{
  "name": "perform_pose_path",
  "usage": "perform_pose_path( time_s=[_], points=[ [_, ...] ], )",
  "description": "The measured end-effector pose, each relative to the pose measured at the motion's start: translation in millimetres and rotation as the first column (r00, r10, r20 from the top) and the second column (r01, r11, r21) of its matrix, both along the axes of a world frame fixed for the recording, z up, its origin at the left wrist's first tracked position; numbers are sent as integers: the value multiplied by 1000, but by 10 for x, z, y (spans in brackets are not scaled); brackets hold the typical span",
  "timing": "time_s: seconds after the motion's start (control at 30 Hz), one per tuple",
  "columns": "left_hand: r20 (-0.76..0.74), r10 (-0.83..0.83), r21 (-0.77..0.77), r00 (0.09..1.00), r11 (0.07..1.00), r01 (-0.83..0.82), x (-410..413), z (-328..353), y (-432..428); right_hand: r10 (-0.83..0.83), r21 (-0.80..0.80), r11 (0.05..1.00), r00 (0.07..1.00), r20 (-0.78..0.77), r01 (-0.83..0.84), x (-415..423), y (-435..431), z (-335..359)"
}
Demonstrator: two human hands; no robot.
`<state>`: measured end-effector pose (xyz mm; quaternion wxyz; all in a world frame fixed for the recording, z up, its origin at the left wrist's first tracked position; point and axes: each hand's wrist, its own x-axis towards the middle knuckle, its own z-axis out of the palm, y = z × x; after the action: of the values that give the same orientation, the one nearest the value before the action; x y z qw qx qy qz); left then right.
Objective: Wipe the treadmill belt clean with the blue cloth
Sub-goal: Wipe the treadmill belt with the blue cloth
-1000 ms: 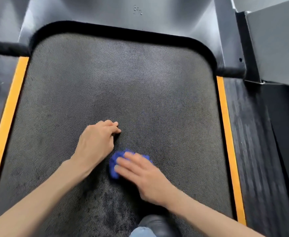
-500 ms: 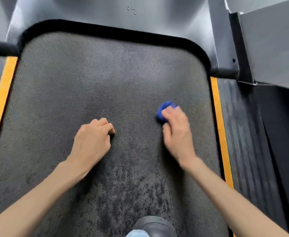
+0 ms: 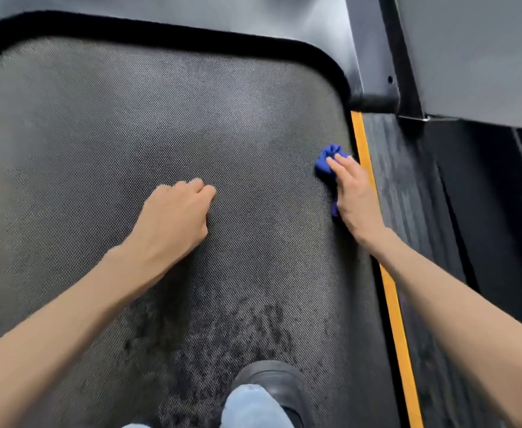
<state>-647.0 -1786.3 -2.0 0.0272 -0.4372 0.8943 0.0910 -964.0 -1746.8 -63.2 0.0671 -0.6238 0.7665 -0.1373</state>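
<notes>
The belt point(image 3: 160, 118) fills most of the view: a dark, fine-textured surface with rounded far corners and a black border. Its far half is an even grey. The near half carries dark blotches point(image 3: 222, 335), densest around the shoe.

A smooth grey cover point(image 3: 191, 10) runs along the far end of the belt. A black post point(image 3: 377, 41) stands at the far right corner.

The right rail point(image 3: 407, 196) is dark and ribbed and lies beside the belt. A yellow stripe point(image 3: 392, 298) runs between the rail and the belt.

Both forearms are bare and reach forward from the near edge.

Left hand point(image 3: 173, 217): near the belt centre, fingers curled under into a fist, resting on the belt, holding nothing.

Right hand point(image 3: 357, 196): at the right edge of the belt, just beside the yellow stripe. Its fingers lie straight, pressing flat on the cloth.

A black shoe point(image 3: 272, 378) stands on the near part of the belt, with a blue trouser leg point(image 3: 253, 406) above it.

The cloth point(image 3: 326, 160) is blue and bunched. It lies on the belt under the right hand, showing ahead of the fingertips and along the left side of the palm, just beside the stripe.
</notes>
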Motion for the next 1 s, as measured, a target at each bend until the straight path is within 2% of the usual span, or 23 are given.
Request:
perform_pose_path(
  time_s=[0.07, 0.2, 0.3, 0.33, 0.4, 0.47, 0.53, 0.63, 0.7, 0.83, 0.9, 1.0],
  points=[
    [-57, -10, 51, 998, 999, 13, -173, 7, 15, -59, 4, 998, 998, 0, 59, 223, 177, 54],
    [-28, 77, 177, 997, 982, -71, -243, -80, 388, 108, 109, 988, 993, 38, -111, 536, 1035, 210],
    [37, 60, 227, 998, 972, -67, -161, -145, 551, 189, 287, 936, 978, 85, -205, 719, 1694, 386],
    [14, 78, 233, 997, 969, -79, -130, -145, 517, 203, 307, 925, 974, 105, -226, 717, 1759, 421],
    [-22, 198, 326, 980, 928, -181, -100, -54, 407, 229, 244, 936, 966, 124, -253, 624, 1652, 474],
    [3, 247, 341, 969, 911, -233, -102, 44, 290, 170, 110, 977, 978, 121, -184, 489, 1363, 460],
    [33, 262, 319, 964, 912, -259, -112, 63, 262, -5, -15, 1000, 993, 120, 7, 403, 988, 283],
    [42, 249, 285, 968, 925, -250, -172, 78, 390, -190, -85, 977, 979, 76, 197, 523, 739, -94],
    [59, 231, 326, 971, 915, -238, -182, 67, 387, -220, -111, 968, 974, 53, 225, 581, 774, -161],
    [-46, 279, 496, 959, 840, -220, -44, 54, 277, -132, -40, 990, 982, 134, 138, 835, 993, -33],
    [-59, 344, 482, 937, 832, -275, 59, 81, 314, 29, -10, 1000, 987, 161, -28, 1217, 1218, -36],
    [7, 564, 401, 826, 755, -519, 411, 148, 602, 355, 28, 932, 927, 125, -361, 1870, 1557, -57]
  ],
)
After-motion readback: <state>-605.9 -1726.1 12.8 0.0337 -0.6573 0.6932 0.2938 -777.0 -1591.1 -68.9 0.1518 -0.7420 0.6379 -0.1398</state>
